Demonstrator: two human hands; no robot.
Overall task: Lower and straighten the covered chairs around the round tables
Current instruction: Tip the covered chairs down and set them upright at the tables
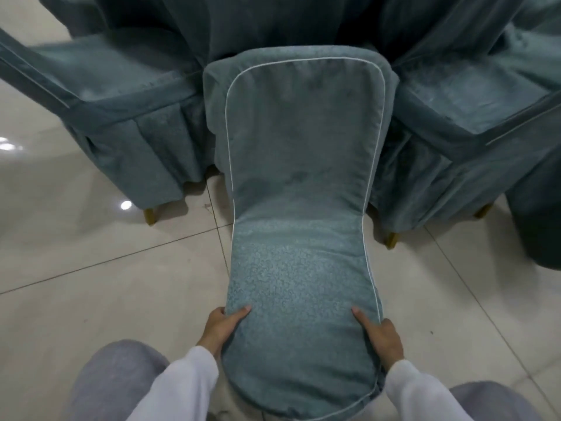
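floor: glossy pale tiles (91,244), dark grout, light glare spots
table: teal cloth (273,22) draped to floor, top of frame
mid chair (297,177): teal cover w/ white piping, backrest tipped toward camera, btwn 2 neighbor chairs (121,95) (473,95)
L hand (223,328): grips backrest left edge, thumb on front
R hand (381,335): grips right edge, same

Teal mottled chair cover (300,183) with white piping (229,165), cream glossy floor tiles (91,268), white sleeves (182,387)
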